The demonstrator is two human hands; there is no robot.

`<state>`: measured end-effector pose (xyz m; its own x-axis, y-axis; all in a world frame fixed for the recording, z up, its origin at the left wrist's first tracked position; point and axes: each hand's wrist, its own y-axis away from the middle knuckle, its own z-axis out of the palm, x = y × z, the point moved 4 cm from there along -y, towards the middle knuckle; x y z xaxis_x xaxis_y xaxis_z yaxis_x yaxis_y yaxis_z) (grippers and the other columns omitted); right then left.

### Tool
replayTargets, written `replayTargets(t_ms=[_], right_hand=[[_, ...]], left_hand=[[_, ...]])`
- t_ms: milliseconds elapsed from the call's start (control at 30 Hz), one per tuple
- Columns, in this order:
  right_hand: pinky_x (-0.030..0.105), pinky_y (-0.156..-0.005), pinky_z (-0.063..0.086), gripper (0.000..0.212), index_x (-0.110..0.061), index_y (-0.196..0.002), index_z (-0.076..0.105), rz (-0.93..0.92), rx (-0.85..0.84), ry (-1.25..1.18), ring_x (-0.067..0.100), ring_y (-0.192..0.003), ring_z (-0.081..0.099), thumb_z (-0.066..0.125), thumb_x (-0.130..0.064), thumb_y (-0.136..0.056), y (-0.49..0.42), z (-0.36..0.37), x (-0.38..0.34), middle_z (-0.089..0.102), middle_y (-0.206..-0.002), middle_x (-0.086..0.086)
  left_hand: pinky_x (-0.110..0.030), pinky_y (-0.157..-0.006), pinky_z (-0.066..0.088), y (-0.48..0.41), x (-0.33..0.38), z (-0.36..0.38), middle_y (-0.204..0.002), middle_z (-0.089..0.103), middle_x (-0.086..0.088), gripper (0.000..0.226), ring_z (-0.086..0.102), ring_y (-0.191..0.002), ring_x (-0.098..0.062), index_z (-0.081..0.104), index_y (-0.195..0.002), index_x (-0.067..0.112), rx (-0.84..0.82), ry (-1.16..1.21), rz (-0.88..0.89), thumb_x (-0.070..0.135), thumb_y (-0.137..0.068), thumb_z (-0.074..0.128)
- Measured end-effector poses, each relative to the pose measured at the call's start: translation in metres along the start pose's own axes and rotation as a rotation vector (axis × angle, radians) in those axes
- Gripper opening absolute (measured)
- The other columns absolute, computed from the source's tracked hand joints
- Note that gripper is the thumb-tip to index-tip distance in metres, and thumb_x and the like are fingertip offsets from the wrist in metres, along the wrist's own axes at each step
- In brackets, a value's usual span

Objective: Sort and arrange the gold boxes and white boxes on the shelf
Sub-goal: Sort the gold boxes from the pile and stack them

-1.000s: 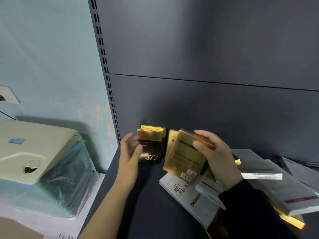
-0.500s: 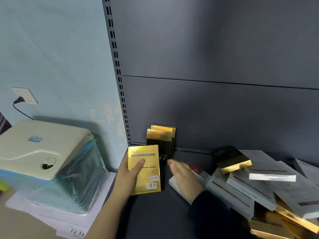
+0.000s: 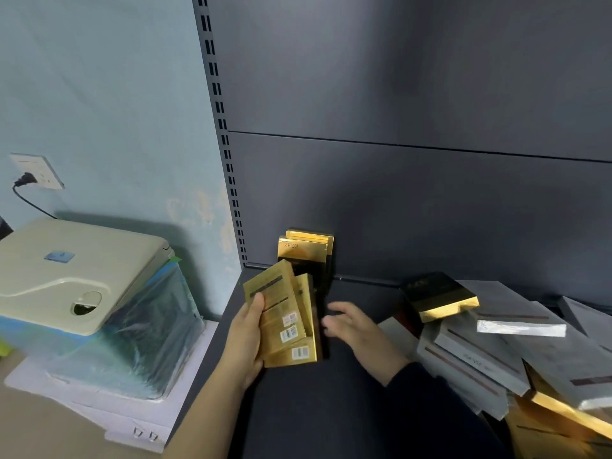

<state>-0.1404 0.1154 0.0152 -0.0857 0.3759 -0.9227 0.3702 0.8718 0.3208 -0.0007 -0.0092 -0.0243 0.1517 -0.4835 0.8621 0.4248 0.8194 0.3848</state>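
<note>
Gold boxes [image 3: 281, 313], two fanned, are gripped in our left hand [image 3: 246, 342] at lower centre, thumb across the front one. They hide the foot of the gold pair [image 3: 304, 253] standing against the back of the shelf [image 3: 298, 409]. Our right hand [image 3: 354, 329] is blurred, fingers loosely spread just right of them; whether it touches, we cannot tell. White boxes [image 3: 480, 356] lie heaped at lower right, cut off by the frame, with a black-and-gold box [image 3: 437, 296] on top. A cream machine [image 3: 76, 273] sits at far left.

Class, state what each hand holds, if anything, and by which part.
The left hand grips two fanned gold boxes by their left edge, thumb across the front. The right hand, open beside them, holds nothing.
</note>
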Motion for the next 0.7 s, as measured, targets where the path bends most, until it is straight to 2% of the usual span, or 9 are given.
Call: replayTargets(t_ms=[67,133,233,333,467,533,600,667,700], right_hand=[[0.036,-0.09,0.055,0.031,-0.015,-0.124,0.054,0.011,-0.127,-0.317,0.021,-0.104,0.068,0.057,-0.021,-0.094,-0.001,0.02,-0.004,0.07,-0.113,0.006],[0.045,-0.094,0.054,0.025,-0.019,-0.119,0.061,-0.048,-0.106,-0.344,0.024,-0.105,0.069,0.059,-0.02,-0.093,0.0,0.03,-0.008,0.072,-0.113,0.008],[0.036,-0.088,0.057,0.017,-0.03,-0.108,0.065,-0.146,0.013,-0.188,0.015,-0.098,0.071,0.059,-0.023,-0.094,0.003,0.035,-0.009,0.075,-0.106,0.0],[0.03,-0.08,0.058,0.014,-0.027,-0.102,0.067,-0.162,0.129,-0.253,0.013,-0.089,0.072,0.055,-0.024,-0.095,0.007,0.036,-0.01,0.075,-0.098,0.001],[0.045,-0.091,0.055,0.026,-0.024,-0.115,0.064,-0.129,0.178,-0.424,0.019,-0.097,0.071,0.05,-0.035,-0.096,0.01,0.025,-0.013,0.074,-0.106,0.004],[0.046,-0.093,0.054,0.029,-0.035,-0.118,0.059,-0.191,0.167,-0.354,0.017,-0.102,0.068,0.043,-0.043,-0.095,0.014,0.024,-0.019,0.071,-0.112,-0.001],[0.044,-0.1,0.049,0.038,-0.05,-0.132,0.044,-0.212,0.093,-0.247,0.011,-0.116,0.058,0.036,-0.05,-0.095,0.015,0.03,-0.021,0.059,-0.129,-0.009],[0.042,-0.108,0.042,0.045,-0.064,-0.134,0.03,-0.198,0.025,-0.178,0.011,-0.127,0.05,0.046,-0.051,-0.093,0.012,0.034,-0.017,0.049,-0.142,-0.012],[0.04,-0.108,0.041,0.048,-0.069,-0.129,0.028,-0.19,0.0,-0.148,0.013,-0.13,0.047,0.051,-0.045,-0.094,0.011,0.034,-0.014,0.045,-0.145,-0.012]], left_hand=[[-0.057,-0.094,0.051,0.004,-0.006,0.011,-0.109,0.072,-0.021,0.039,0.068,-0.1,-0.038,0.061,-0.118,0.01,-0.039,0.038,-0.043,0.04,-0.099,0.046],[-0.056,-0.095,0.051,0.007,-0.008,0.016,-0.113,0.069,-0.023,0.047,0.066,-0.103,-0.039,0.057,-0.123,0.007,-0.04,0.046,-0.056,0.045,-0.097,0.044],[-0.048,-0.092,0.053,0.008,-0.003,0.016,-0.117,0.059,-0.017,0.045,0.064,-0.1,-0.026,0.046,-0.126,0.014,0.03,-0.211,0.083,0.048,-0.099,0.039],[-0.043,-0.087,0.056,0.011,0.005,0.017,-0.115,0.058,-0.017,0.044,0.066,-0.096,-0.024,0.048,-0.128,0.027,0.056,-0.446,0.236,0.053,-0.093,0.045],[-0.028,-0.077,0.055,0.02,0.015,0.015,-0.097,0.067,-0.001,0.023,0.069,-0.091,-0.019,0.055,-0.12,0.028,0.015,-0.437,0.33,0.032,-0.101,0.044],[-0.02,-0.076,0.051,0.023,0.014,0.025,-0.099,0.072,0.005,0.035,0.069,-0.095,-0.016,0.065,-0.107,0.028,-0.113,-0.528,0.272,0.045,-0.1,0.035],[-0.021,-0.08,0.05,0.026,0.011,0.034,-0.113,0.072,0.0,0.05,0.068,-0.094,-0.011,0.064,-0.115,0.025,-0.236,-0.476,0.115,0.054,-0.098,0.027],[-0.034,-0.093,0.052,0.029,0.011,0.036,-0.127,0.067,-0.007,0.062,0.068,-0.103,-0.016,0.058,-0.13,0.024,-0.378,-0.295,0.004,0.065,-0.092,0.032],[-0.042,-0.094,0.053,0.034,0.012,0.032,-0.124,0.069,-0.009,0.067,0.068,-0.107,-0.022,0.058,-0.129,0.024,-0.449,-0.188,-0.046,0.069,-0.085,0.038]])
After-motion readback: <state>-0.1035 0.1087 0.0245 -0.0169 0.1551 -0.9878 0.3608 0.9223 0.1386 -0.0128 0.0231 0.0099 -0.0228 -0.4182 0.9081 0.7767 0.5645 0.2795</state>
